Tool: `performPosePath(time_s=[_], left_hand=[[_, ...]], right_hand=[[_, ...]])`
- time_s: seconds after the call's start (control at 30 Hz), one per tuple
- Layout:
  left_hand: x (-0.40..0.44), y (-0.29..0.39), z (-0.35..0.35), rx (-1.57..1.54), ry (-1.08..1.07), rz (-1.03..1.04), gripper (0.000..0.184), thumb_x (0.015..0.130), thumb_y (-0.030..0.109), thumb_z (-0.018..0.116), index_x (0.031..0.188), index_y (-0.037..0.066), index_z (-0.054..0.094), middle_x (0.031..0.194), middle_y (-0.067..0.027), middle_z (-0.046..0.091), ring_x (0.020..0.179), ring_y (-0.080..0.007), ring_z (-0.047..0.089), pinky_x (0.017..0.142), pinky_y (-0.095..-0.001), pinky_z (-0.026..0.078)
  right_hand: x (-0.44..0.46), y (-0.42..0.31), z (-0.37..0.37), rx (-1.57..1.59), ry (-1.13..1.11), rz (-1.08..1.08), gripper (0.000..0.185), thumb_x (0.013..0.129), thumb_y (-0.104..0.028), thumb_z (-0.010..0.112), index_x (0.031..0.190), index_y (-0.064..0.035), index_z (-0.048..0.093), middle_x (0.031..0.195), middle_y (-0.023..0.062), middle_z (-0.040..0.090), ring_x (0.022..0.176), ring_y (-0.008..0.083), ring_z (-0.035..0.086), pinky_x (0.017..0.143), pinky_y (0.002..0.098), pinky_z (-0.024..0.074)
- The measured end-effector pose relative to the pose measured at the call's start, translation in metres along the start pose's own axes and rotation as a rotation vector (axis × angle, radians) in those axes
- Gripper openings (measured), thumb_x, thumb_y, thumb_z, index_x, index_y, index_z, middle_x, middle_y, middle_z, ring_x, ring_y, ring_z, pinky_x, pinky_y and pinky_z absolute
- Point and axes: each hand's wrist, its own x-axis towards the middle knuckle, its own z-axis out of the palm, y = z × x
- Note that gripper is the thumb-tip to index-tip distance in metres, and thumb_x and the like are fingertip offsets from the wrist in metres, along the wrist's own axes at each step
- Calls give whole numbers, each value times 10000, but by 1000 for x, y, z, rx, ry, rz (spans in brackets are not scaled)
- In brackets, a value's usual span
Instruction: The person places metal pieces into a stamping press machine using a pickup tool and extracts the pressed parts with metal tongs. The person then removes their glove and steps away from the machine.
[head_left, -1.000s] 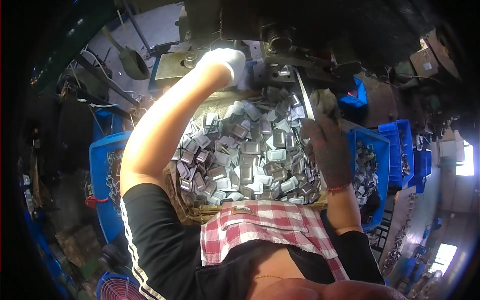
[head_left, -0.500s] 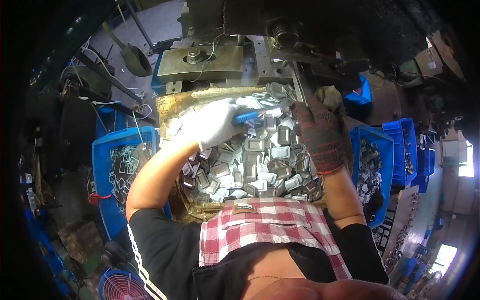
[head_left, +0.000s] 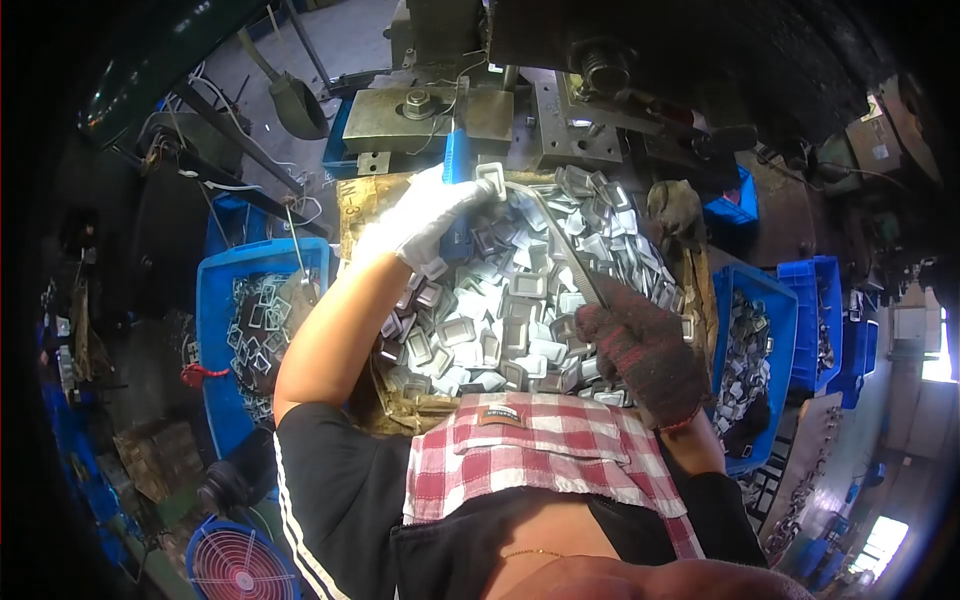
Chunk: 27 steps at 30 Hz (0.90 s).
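A: What could slip up here?
B: The small metal part (head_left: 492, 182), I'd say. It sits at the fingertips of the white-gloved left hand (head_left: 425, 220), which is also wrapped round a blue-handled tool (head_left: 456, 155), so its pinch may be weak. A nudge from the long metal tool (head_left: 571, 252) could tip the part loose

A: And the right hand (head_left: 645, 350)?
B: Dark-gloved, clasped on that long tool, whose tip reaches up to the part. Whether the tip grips it, I can't tell

A: If it drops?
B: Probably into the pile of metal parts (head_left: 525, 285) below and between the hands, where it would be hard to pick out

A: What stands in the way?
B: Beyond the left hand, a bolted metal block (head_left: 480, 122); the blue-handled tool points up across it and might knock it. Beyond the right hand, a bundled cloth (head_left: 675, 208). Blue bins flank both: one outside the left arm (head_left: 222, 400), one just outside the right hand (head_left: 785, 330)
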Motion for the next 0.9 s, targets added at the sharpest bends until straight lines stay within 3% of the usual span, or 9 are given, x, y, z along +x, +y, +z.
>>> performPosePath(time_s=[0.07,0.27,0.57,0.63,0.67,0.77,0.8,0.87,0.9], left_hand=[[0,1,4,-64,0,-24,302,889,168,731,1123,7,631,937,-79,684,784,-133,656,687,-274,546],[-14,13,-1,192,146,61,303,889,169,734,1125,3,639,944,-74,686,813,-142,660,719,-273,542],[-17,17,-9,376,40,48,344,883,247,735,1106,-6,670,918,-52,696,812,-138,635,766,-298,509],[-14,20,-12,645,47,174,346,902,276,704,1097,-6,663,920,-87,707,814,-200,661,776,-341,518],[-10,22,-12,779,48,240,349,911,291,688,1093,-6,660,921,-105,712,815,-231,673,781,-362,523],[7,38,-8,1452,106,243,365,934,335,634,1064,-6,645,936,-189,705,863,-356,684,793,-444,524],[13,50,-1,1491,84,210,361,931,350,617,1035,5,641,950,-245,685,897,-421,665,788,-484,520],[28,66,11,1624,50,256,337,919,330,620,1027,14,669,935,-234,696,889,-406,682,794,-472,536],[34,78,22,1699,29,244,320,915,308,619,1033,17,680,945,-232,704,897,-399,689,806,-465,543]], right_hand=[[2,-1,4,-27,-23,-17,412,955,-168,699,1327,-12,614,931,96,736,814,114,665,736,282,543],[3,-3,3,-108,-37,-75,422,959,-174,690,1336,-7,601,984,131,745,897,130,692,794,295,554],[4,1,3,-182,-53,-97,389,969,-182,663,1317,-17,614,940,146,745,874,167,707,789,315,556],[0,-5,-1,-128,-41,-51,375,976,-197,650,1308,-24,621,935,133,745,852,178,709,769,314,556],[0,-3,-4,-143,17,-53,364,969,-187,656,1303,-42,634,879,89,726,747,132,640,678,291,512],[-1,1,-13,-224,180,-73,340,954,-169,665,1281,-76,665,761,10,686,534,48,515,495,250,429],[-1,0,-16,-270,230,-90,331,953,-170,662,1269,-73,670,754,18,684,531,56,525,493,256,432],[6,7,-25,-383,335,-230,297,949,-166,641,1229,-76,687,716,43,657,518,94,558,487,282,441],[8,3,-27,-347,364,-190,293,950,-163,636,1226,-80,689,718,43,655,520,95,557,488,283,442]])
